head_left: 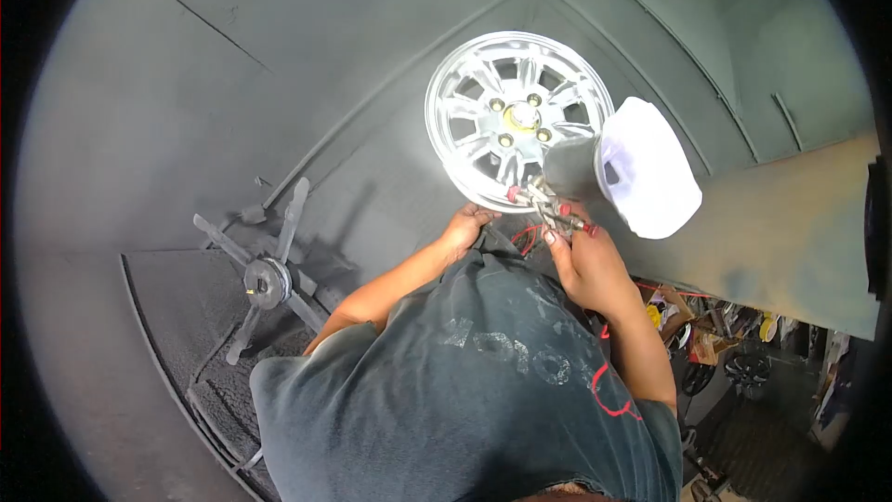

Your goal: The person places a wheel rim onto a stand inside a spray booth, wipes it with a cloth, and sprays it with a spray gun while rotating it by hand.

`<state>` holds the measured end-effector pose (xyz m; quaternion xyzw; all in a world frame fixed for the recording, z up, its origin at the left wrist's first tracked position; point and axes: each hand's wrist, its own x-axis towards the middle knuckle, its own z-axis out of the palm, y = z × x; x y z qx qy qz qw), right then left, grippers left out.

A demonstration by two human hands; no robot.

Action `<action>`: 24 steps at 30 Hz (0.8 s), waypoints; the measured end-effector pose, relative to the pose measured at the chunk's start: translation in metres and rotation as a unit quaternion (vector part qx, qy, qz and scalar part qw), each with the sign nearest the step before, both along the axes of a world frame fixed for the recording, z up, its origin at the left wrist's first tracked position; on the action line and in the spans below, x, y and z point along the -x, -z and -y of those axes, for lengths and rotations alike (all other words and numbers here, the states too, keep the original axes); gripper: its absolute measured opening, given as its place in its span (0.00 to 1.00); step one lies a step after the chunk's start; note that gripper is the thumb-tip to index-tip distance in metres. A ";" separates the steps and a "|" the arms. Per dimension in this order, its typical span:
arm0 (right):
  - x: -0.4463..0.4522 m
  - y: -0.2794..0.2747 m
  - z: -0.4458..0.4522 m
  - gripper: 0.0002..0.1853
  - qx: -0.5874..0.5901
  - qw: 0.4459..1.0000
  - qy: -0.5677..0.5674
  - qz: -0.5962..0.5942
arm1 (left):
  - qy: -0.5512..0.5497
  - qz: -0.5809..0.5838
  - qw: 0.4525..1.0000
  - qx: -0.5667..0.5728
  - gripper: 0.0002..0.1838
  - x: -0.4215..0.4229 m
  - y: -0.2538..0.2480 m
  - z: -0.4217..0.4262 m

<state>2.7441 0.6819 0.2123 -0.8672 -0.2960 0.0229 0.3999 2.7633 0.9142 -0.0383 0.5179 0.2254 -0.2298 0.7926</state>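
Head view: spray-gun cup (570, 165), contents hidden

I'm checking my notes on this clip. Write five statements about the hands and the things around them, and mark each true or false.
1. The right hand holds a spray gun. True.
2. The left hand is at the edge of the wheel nearest the person. True.
3. The wheel is matt black. False: it is shiny silver.
4. The four-armed stand is right of the wheel in the picture. False: it is on the left.
5. The shirt is dark with pale marks. True.
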 end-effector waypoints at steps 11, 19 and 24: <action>-0.098 -0.052 0.034 0.11 -0.007 0.980 0.194 0.045 | 0.130 0.073 0.985 -0.082 0.13 -0.032 -0.016 0.020; -0.111 -0.036 -0.025 0.09 -0.016 0.934 0.348 0.082 | 0.091 0.078 0.924 -0.364 0.13 -0.072 -0.003 -0.113; -0.076 -0.021 -0.015 0.09 0.001 0.969 0.246 -0.038 | -0.074 0.072 0.981 -0.164 0.21 -0.142 -0.014 -0.136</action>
